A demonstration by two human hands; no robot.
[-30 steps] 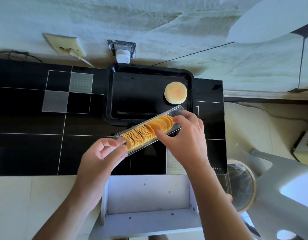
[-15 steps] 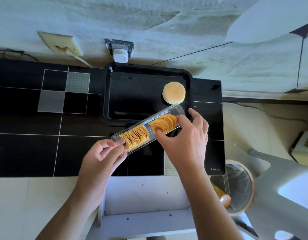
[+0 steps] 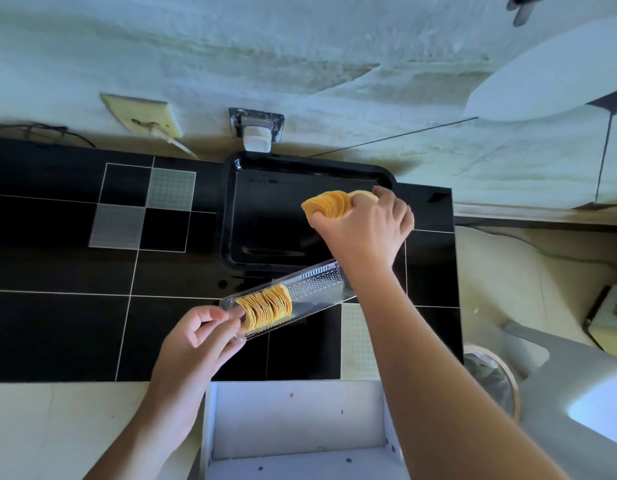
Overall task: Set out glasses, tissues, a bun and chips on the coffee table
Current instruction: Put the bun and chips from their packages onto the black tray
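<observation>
Right hand (image 3: 366, 230) over the black tray (image 3: 251, 209), at about 1 o'clock from table centre. Its grip is curled round a loose stack of chips (image 3: 329, 204), thumb on the near side, fingers over the far end. A pale rounded edge shows just past the fingertips, probably the bun (image 3: 364, 194), mostly hidden by the hand.

Left hand (image 3: 199, 337) at 6 o'clock, pinching the near end of the clear chip sleeve (image 3: 293, 299) between thumb and fingers. The sleeve lies slanted on the black table (image 3: 57, 271), its far end pointing toward 2 o'clock and passing under the right wrist. A second short stack of chips (image 3: 265, 306) sits in the near half; the far half is bare.

Handling, as judged: chips are very light, brittle and loosely nested. A stack wants support at both ends, light pressure along its length, none across the faces. Squeeze hard and they crack; slacken and they fan out. The sleeve looks thin, stiff and slick; holding it by the end walls seems sound.

Glasses and tissues not in view.
</observation>
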